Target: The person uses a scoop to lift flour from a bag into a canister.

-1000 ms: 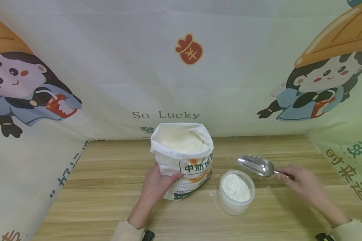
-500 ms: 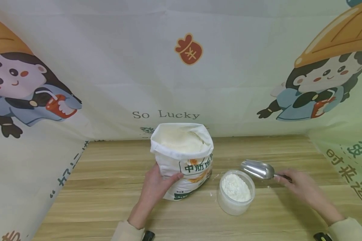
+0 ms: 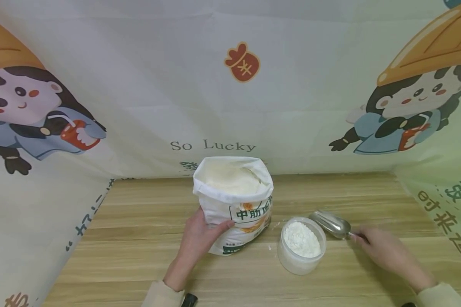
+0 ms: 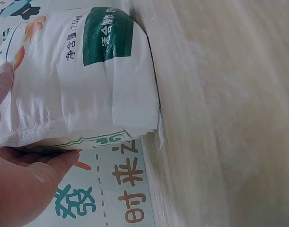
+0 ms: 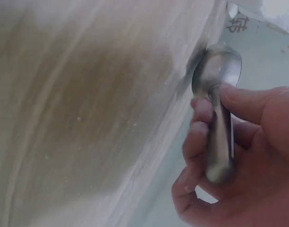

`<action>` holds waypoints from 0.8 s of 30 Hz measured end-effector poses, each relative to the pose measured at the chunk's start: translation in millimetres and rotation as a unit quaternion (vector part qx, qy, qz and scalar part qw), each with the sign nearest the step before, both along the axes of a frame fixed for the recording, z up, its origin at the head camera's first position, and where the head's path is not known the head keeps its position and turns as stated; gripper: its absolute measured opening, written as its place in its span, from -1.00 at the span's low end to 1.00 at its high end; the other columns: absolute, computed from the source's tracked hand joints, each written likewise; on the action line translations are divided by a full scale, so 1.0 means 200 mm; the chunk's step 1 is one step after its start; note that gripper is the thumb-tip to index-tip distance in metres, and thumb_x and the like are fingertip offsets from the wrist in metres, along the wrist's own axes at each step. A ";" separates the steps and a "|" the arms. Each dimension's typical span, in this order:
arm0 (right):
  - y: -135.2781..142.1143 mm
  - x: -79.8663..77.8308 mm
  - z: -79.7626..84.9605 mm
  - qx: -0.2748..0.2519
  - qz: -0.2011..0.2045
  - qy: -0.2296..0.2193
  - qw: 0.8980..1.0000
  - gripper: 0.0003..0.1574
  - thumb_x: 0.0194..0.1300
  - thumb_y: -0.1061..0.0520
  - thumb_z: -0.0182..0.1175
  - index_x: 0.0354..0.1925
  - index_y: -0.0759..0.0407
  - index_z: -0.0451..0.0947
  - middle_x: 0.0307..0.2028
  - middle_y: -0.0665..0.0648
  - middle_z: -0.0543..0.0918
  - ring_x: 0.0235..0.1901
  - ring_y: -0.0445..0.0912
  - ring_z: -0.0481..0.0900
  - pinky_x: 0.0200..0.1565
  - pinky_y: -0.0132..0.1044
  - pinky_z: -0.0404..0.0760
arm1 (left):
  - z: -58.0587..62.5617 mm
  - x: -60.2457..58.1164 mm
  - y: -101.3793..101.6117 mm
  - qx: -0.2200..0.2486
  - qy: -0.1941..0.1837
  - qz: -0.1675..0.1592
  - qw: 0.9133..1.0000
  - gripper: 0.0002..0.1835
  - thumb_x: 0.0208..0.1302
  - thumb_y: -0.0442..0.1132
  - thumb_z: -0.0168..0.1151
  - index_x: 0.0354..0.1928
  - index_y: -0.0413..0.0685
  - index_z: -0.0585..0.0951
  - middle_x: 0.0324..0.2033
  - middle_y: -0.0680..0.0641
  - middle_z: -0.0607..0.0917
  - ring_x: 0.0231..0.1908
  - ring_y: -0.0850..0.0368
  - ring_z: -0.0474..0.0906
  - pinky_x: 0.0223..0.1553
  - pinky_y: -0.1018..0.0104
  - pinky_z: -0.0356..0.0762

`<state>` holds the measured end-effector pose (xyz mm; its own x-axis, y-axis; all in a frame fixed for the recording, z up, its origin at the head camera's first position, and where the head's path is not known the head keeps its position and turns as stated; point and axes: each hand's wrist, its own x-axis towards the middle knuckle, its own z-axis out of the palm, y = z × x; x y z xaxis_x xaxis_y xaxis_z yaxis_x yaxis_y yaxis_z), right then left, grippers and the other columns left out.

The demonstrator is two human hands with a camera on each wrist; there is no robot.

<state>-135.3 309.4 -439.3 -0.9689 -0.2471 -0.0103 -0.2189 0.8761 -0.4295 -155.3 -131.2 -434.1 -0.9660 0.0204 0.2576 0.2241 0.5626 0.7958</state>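
A white flour bag with green and orange print stands on the wooden table, its top folded outward and pale flour visible inside. My left hand grips its near left side, thumb across the front; in the left wrist view the fingers reach around the bag's side. To the right, my right hand holds a metal scoop by its handle, thumb pressed along it in the right wrist view. The scoop hangs low over the table, its tip right behind the rim of a clear round tub heaped with white flour.
Flour specks are scattered on the wooden tabletop between the bag and the tub. A printed cloth with cartoon figures and lettering rises behind the table and along both sides.
My right hand has brought the scoop lower and slightly nearer to me, its tip shifting right, behind the tub's rim. The left hand and the flour bag stay in place.
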 end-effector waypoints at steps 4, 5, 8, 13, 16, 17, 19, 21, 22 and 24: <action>-0.01 0.02 0.00 0.011 0.007 -0.010 1.000 -0.82 0.44 0.10 0.28 -0.22 0.19 0.71 -0.61 -0.09 0.33 -0.61 -0.20 0.24 -0.57 -0.32 0.26 | 0.00 0.00 0.00 0.002 0.000 -0.003 1.000 -0.37 0.15 0.00 0.59 0.17 -0.12 0.57 -0.01 -0.14 0.76 0.01 -0.11 0.69 -0.01 -0.08 0.66; -0.01 0.02 0.00 0.011 0.010 -0.010 1.000 -0.82 0.43 0.09 0.29 -0.22 0.18 0.73 -0.61 -0.10 0.34 -0.60 -0.21 0.24 -0.56 -0.33 0.26 | 0.00 0.00 0.00 0.003 0.000 -0.003 1.000 -0.37 0.15 0.00 0.59 0.17 -0.13 0.57 -0.01 -0.14 0.76 0.01 -0.11 0.69 -0.01 -0.09 0.66; -0.02 0.03 0.01 0.012 0.013 -0.011 1.000 -0.83 0.42 0.08 0.30 -0.28 0.14 0.71 -0.59 -0.11 0.40 -0.59 -0.21 0.28 -0.55 -0.33 0.28 | 0.01 0.01 0.00 0.005 -0.001 -0.002 1.000 -0.36 0.14 0.00 0.59 0.17 -0.14 0.56 -0.01 -0.15 0.76 0.01 -0.13 0.69 -0.02 -0.09 0.67; -0.03 0.03 0.00 0.018 0.011 -0.013 1.000 -0.74 0.41 0.05 0.30 -0.45 0.01 0.56 -0.60 -0.13 0.39 -0.59 -0.22 0.28 -0.54 -0.34 0.27 | 0.00 0.00 0.00 0.003 -0.001 0.002 1.000 -0.37 0.14 -0.01 0.59 0.16 -0.14 0.57 -0.02 -0.15 0.76 0.00 -0.13 0.69 -0.01 -0.09 0.67; -0.03 0.04 0.00 0.019 0.017 -0.003 1.000 -0.67 0.40 0.04 0.31 -0.51 -0.04 0.47 -0.62 -0.14 0.34 -0.61 -0.25 0.24 -0.55 -0.36 0.25 | -0.01 0.00 -0.01 0.003 0.003 0.003 1.000 -0.36 0.13 -0.02 0.60 0.16 -0.15 0.57 -0.02 -0.16 0.76 0.00 -0.14 0.69 0.01 -0.10 0.66; -0.03 0.04 -0.01 0.019 0.020 0.001 1.000 -0.66 0.40 0.04 0.31 -0.52 -0.05 0.46 -0.63 -0.14 0.33 -0.61 -0.26 0.23 -0.56 -0.36 0.24 | -0.01 -0.01 -0.01 0.004 0.004 0.003 1.000 -0.36 0.13 -0.02 0.60 0.17 -0.15 0.56 -0.02 -0.16 0.75 0.01 -0.14 0.69 0.02 -0.11 0.65; -0.03 0.03 -0.01 0.020 0.022 0.005 1.000 -0.64 0.40 0.03 0.31 -0.52 -0.05 0.45 -0.63 -0.15 0.32 -0.62 -0.27 0.22 -0.57 -0.37 0.24 | -0.01 0.00 -0.01 0.007 0.004 0.005 1.000 -0.34 0.11 -0.04 0.61 0.18 -0.15 0.56 -0.01 -0.16 0.75 0.02 -0.14 0.68 0.04 -0.12 0.64; -0.03 0.03 -0.01 0.022 0.023 0.003 0.999 -0.69 0.40 0.01 0.32 -0.49 -0.04 0.50 -0.63 -0.15 0.34 -0.62 -0.26 0.23 -0.57 -0.36 0.25 | -0.02 0.00 -0.01 0.015 0.000 0.005 1.000 -0.33 0.10 -0.06 0.62 0.19 -0.15 0.55 -0.01 -0.16 0.75 0.04 -0.14 0.67 0.08 -0.13 0.62; -0.03 0.03 -0.01 0.023 0.023 0.000 0.999 -0.71 0.40 0.00 0.32 -0.47 -0.03 0.53 -0.63 -0.15 0.35 -0.62 -0.25 0.24 -0.57 -0.35 0.26 | -0.02 0.00 -0.02 0.020 -0.004 0.004 1.000 -0.32 0.10 -0.06 0.63 0.20 -0.15 0.54 0.00 -0.16 0.75 0.04 -0.13 0.67 0.09 -0.13 0.61; -0.02 0.03 -0.01 0.029 0.022 -0.006 0.999 -0.76 0.40 -0.03 0.32 -0.39 0.02 0.63 -0.60 -0.15 0.45 -0.60 -0.24 0.33 -0.54 -0.32 0.37 | -0.02 0.01 -0.03 0.022 -0.013 0.002 1.000 -0.30 0.09 -0.06 0.63 0.22 -0.13 0.52 0.03 -0.14 0.73 0.07 -0.11 0.65 0.13 -0.13 0.59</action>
<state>-129.4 305.0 -441.2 -0.9571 -0.2872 -0.0380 -0.2519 0.8897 -0.3807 -153.4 -136.8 -439.0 -0.9725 0.0063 0.2329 0.2011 0.5282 0.8250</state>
